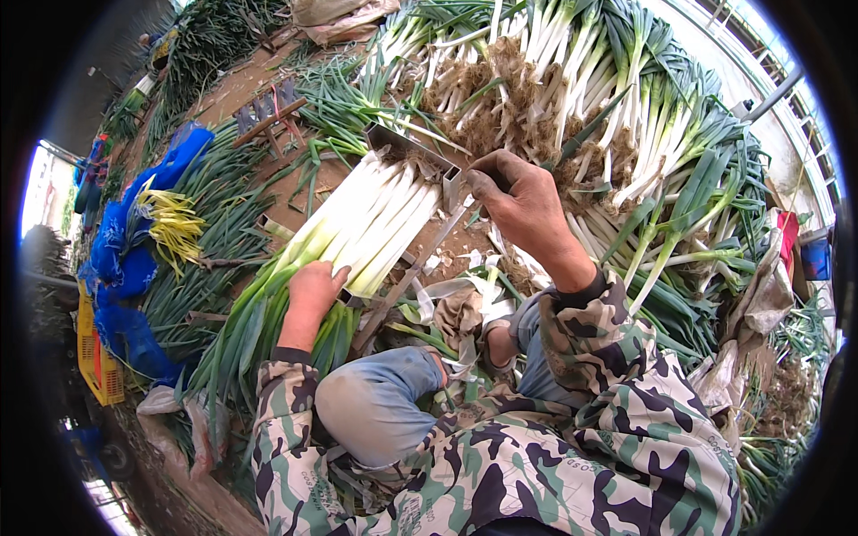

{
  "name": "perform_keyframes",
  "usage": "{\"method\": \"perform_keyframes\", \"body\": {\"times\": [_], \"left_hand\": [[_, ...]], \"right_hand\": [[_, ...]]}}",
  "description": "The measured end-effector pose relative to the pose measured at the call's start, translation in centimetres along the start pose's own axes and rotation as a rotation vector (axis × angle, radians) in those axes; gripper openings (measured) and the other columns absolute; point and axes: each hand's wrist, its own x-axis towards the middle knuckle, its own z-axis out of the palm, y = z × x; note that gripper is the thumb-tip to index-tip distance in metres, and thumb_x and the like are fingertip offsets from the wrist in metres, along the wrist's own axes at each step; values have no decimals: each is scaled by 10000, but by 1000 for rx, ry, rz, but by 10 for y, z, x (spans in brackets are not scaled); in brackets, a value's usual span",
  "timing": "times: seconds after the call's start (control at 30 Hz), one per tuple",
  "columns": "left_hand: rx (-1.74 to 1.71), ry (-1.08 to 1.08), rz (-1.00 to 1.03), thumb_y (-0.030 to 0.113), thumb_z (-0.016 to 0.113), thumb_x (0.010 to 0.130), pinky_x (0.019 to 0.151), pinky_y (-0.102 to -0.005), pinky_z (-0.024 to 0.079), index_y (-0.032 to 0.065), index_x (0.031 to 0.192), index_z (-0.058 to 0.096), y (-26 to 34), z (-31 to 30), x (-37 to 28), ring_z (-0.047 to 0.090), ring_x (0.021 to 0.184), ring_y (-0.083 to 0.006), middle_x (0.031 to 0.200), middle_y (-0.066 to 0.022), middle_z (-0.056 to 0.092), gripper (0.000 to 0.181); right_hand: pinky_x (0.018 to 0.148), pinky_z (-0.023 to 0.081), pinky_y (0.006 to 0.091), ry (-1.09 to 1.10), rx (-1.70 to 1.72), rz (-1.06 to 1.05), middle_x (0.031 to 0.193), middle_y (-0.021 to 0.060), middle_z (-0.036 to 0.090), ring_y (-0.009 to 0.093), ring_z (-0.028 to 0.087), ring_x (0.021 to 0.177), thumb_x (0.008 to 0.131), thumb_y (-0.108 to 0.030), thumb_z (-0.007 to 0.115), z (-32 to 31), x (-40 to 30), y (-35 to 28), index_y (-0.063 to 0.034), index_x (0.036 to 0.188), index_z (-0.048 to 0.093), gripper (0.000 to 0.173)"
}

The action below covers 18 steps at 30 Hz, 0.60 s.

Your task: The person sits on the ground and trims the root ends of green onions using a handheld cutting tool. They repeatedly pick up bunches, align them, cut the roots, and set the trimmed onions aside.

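A row of peeled leeks (375, 214), white stalks side by side, lies in a metal frame (415, 155) in front of me, root ends against its upright channel bar. My left hand (315, 288) rests on the stalks where white turns to green, its fingers partly hidden. Just right of the frame's corner, my right hand (516, 194) is raised with thumb and forefinger close together; whether something small is between them is unclear. Green leaves (248, 321) hang over the frame's near left side.
Unpeeled leeks with roots (570, 100) are heaped ahead and right. Left lie more green leaves (234, 201), blue netting (127, 254), yellow ties (171, 224) and a yellow crate (97, 348). Peelings and a brown cloth (459, 311) lie near my feet.
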Motion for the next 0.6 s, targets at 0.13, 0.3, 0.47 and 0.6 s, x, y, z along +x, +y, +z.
{"method": "perform_keyframes", "body": {"times": [0.13,0.3,0.47,0.6], "left_hand": [[111,212,87,529,890,957,1033,-590,591,90,1072,801,26,-15,2,754,1136,-411,1158,-148,733,462],[249,437,12,567,952,868,1339,-647,391,71,1616,640,6,-14,-21,513,1584,-465,1618,-244,589,950],[286,57,-235,821,725,989,1393,-676,279,53,1840,379,6,-20,-11,409,1661,-551,1849,-327,374,1198],[344,153,-192,805,709,995,1363,-687,308,39,1822,402,-1,-4,-23,439,1632,-544,1818,-327,416,1168]], "right_hand": [[809,633,391,-10,-97,66,970,194,846,244,812,851,1082,-171,803,-7,-4,5,30,1182,821,225],[816,634,402,-44,-147,27,978,207,845,282,826,865,1075,-168,807,-3,-3,15,33,1180,820,227],[821,634,415,-58,-200,42,989,211,844,305,828,868,1070,-179,808,-2,-7,15,32,1176,820,236],[765,622,401,-98,-153,-40,942,188,839,282,813,819,1074,-178,813,-1,-5,-1,19,1167,832,219]]}}
